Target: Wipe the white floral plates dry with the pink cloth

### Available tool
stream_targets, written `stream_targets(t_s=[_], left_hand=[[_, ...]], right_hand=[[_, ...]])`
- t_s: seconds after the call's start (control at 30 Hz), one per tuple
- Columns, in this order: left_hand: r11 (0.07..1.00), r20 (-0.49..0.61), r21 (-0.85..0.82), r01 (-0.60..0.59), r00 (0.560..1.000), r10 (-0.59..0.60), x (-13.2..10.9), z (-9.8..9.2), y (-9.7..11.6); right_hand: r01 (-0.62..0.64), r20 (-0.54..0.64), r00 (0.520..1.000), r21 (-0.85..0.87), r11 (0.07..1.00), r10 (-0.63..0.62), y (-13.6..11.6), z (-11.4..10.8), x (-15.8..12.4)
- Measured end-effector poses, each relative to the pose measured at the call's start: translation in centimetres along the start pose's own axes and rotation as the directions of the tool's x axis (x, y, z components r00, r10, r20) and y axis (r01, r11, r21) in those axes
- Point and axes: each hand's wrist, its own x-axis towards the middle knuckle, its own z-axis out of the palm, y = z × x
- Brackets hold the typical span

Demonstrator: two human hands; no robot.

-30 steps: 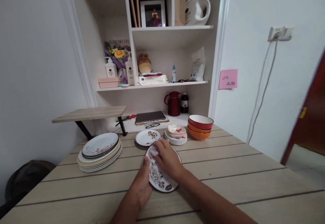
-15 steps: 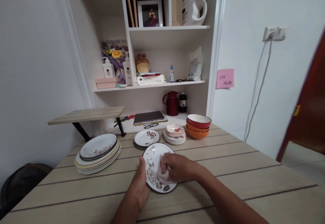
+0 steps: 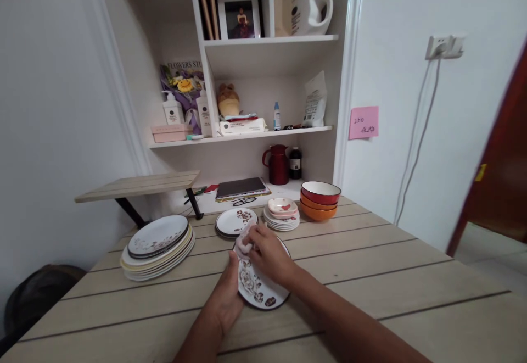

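A white plate [image 3: 269,289] with brown flowers and a dark rim is tilted up toward me above the table. My left hand [image 3: 226,291] grips its left edge, thumb at the rim and the other fingers hidden underneath. In my right hand [image 3: 265,250] is a bunched pale pink cloth [image 3: 244,241], pressed on the plate's upper left edge. Just beyond lie similar flowered plates [image 3: 233,220] in a low stack. Small white plates [image 3: 284,223] with pink square dishes [image 3: 282,207] on top stand right of those.
Large plates [image 3: 158,236] are piled at the left, near a wooden riser [image 3: 140,185] on black legs. Orange and red bowls [image 3: 320,201] are nested at the back right. Behind are a laptop [image 3: 241,188], glasses [image 3: 244,201] and a red jug [image 3: 279,165].
My right hand has moved the cloth from the plate's middle to its upper left edge. The left hand still holds the plate in about the same place. The view has shifted slightly.
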Motion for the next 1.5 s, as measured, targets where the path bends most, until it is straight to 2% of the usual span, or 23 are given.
stream_targets(t_s=[0.1,0.17,0.4,0.5,0.57,0.63,0.77,0.83,0.9,0.97,1.0,1.07,1.17,1.27,1.37,1.5], left_hand=[[0.999,0.007,-0.028,-0.028,1.0,0.029,0.0,-0.1,0.0],[0.999,0.013,-0.029,-0.03,0.999,0.031,0.0,-0.2,0.0],[0.999,-0.019,0.045,-0.004,1.0,0.005,-0.2,-0.3,0.2],[0.999,-0.045,0.041,0.007,0.999,-0.005,-0.2,-0.3,0.2],[0.999,-0.087,0.036,0.001,0.996,0.003,-0.2,-0.2,0.1],[0.999,-0.13,0.044,-0.019,0.991,0.024,-0.3,0.1,0.1],[0.999,-0.123,0.043,-0.024,0.992,0.029,-0.5,0.5,0.0],[0.999,-0.104,0.034,-0.016,0.994,0.019,-0.5,0.4,0.1],[0.999,-0.11,0.042,0.004,0.994,0.001,-0.4,0.1,0.3],[0.996,-0.135,0.058,0.06,0.99,-0.052,-0.4,-0.3,0.5],[0.993,-0.143,0.063,0.102,0.986,-0.092,-0.4,-0.5,0.6],[0.984,-0.142,0.064,0.165,0.978,-0.155,-0.4,-0.7,0.9],[0.988,-0.115,0.061,0.143,0.984,-0.136,-0.4,-0.7,0.9],[0.996,-0.077,0.048,0.074,0.995,-0.071,-0.1,-0.5,0.6],[0.997,-0.064,0.028,0.07,0.996,-0.068,0.2,-0.4,0.3],[0.998,-0.065,0.013,0.069,0.996,-0.068,0.3,-0.5,0.2]], right_hand=[[0.153,0.115,0.981,0.052,0.987,-0.158,-0.8,0.0,-0.4],[0.183,0.149,0.972,0.02,0.983,-0.184,-0.9,-0.3,-0.4],[0.008,0.061,0.998,-0.296,0.955,0.01,0.6,-2.3,0.1],[-0.071,0.084,0.991,-0.356,0.932,0.108,1.4,-3.4,-0.6],[-0.114,0.165,0.966,-0.418,0.901,0.199,1.7,-4.0,-1.3],[-0.086,0.281,0.931,-0.448,0.89,0.232,1.8,-4.6,-1.9],[0.07,0.521,0.846,-0.318,0.945,0.113,1.2,-4.9,-2.5],[0.104,0.603,0.797,-0.199,0.974,0.038,0.6,-4.6,-2.5],[0.109,0.637,0.769,-0.045,0.993,-0.056,0.0,-3.8,-2.5],[0.093,0.614,0.776,0.116,0.989,-0.145,-0.5,-2.7,-2.4],[0.087,0.58,0.795,0.181,0.98,-0.178,-0.7,-2.1,-2.5],[0.077,0.483,0.853,0.26,0.962,-0.199,-1.0,-1.0,-2.5],[0.068,0.341,0.925,0.287,0.955,-0.168,-1.0,0.0,-2.3],[0.07,0.2,0.973,0.238,0.969,-0.119,-0.5,0.0,-1.6],[0.056,0.057,0.996,0.116,0.992,-0.062,0.4,-0.7,-0.7],[-0.028,-0.007,1.0,-0.077,0.997,0.027,1.7,-2.0,-0.3]])
